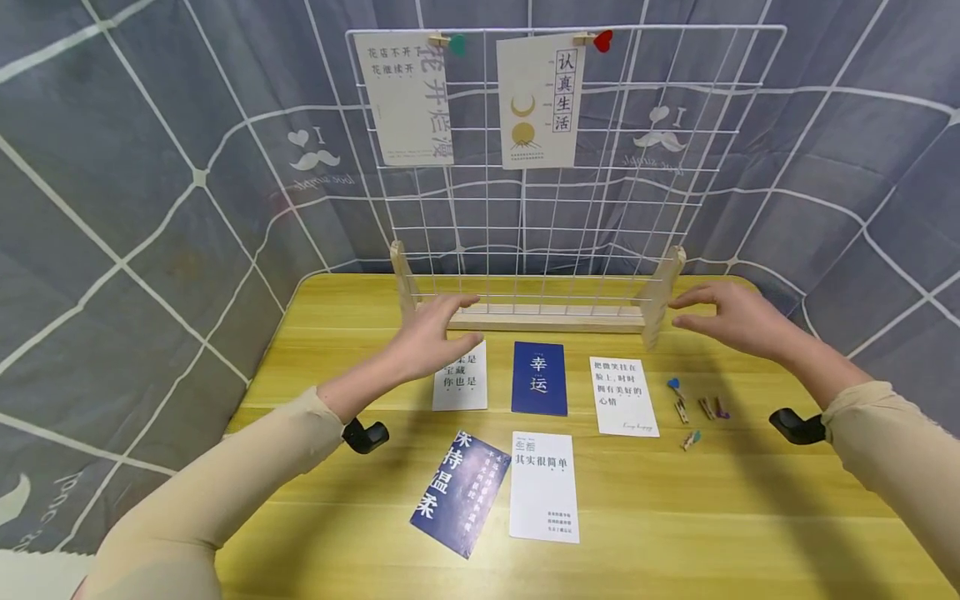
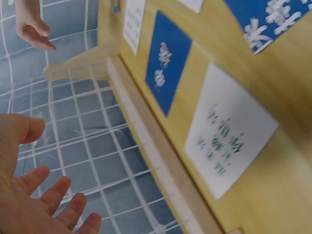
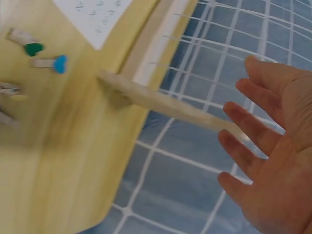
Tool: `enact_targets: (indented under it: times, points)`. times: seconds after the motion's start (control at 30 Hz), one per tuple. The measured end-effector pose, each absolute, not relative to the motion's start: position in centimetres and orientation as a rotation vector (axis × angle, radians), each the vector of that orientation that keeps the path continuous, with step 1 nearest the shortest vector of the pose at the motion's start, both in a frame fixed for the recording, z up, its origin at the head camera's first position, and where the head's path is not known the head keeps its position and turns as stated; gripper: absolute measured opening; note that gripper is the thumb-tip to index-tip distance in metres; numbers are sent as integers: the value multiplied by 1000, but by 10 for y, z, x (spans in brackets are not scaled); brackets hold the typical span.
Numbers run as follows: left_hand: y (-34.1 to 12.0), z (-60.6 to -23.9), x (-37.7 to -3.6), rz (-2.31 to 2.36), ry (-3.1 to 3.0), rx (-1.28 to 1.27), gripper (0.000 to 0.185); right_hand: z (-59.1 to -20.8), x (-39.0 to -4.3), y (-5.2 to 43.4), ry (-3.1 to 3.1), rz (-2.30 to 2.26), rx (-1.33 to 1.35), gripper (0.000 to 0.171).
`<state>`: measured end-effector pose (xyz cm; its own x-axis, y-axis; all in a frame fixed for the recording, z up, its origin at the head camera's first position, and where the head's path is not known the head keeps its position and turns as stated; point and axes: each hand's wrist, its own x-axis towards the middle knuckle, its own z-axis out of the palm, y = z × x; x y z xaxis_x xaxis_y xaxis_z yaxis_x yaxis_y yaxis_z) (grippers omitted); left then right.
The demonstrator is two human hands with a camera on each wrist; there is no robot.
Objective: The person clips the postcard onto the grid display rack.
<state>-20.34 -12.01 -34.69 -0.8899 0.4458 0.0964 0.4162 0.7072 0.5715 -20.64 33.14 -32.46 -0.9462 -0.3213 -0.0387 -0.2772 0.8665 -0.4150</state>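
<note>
On my feed, the left hand and right hand are empty, fingers loosely spread, near the left and right ends of the grid rack. Nearer on the table lie five cards (two of them blue), small clips to their right; two more cards hang high on the rack.

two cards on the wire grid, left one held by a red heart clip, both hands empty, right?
The colour is wrong: the head view shows the left card held by a green heart clip. Two cards are on the wire grid; left hand and right hand are empty.
</note>
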Motion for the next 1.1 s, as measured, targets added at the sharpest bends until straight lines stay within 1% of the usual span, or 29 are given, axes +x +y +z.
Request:
enact_targets:
  times: [0.1, 0.3, 0.53, 0.73, 0.87, 0.97, 1.1]
  points:
    - [-123, -357, -198, 906, 2841, 718, 64, -339, -203, 337, 2918, -596, -508, 43]
    - [-129, -377, -188, 850, 2795, 694, 66, -366, -200, 343, 2897, -528, -574, 31]
    - [-137, -398, -175, 789, 2720, 778, 70, -398, -196, 347, 2854, -479, -685, 23]
    - [-146, -417, -158, 725, 2711, 838, 72, -419, -191, 350, 2811, -553, -705, 24]
    - [-152, -428, -149, 673, 2722, 802, 75, -431, -192, 353, 2799, -555, -663, 23]
    - [-157, -435, -146, 647, 2723, 773, 76, -438, -192, 356, 2793, -555, -643, 25]
    - [-163, -449, -146, 559, 2721, 823, 73, -444, -192, 360, 2782, -590, -649, 28]
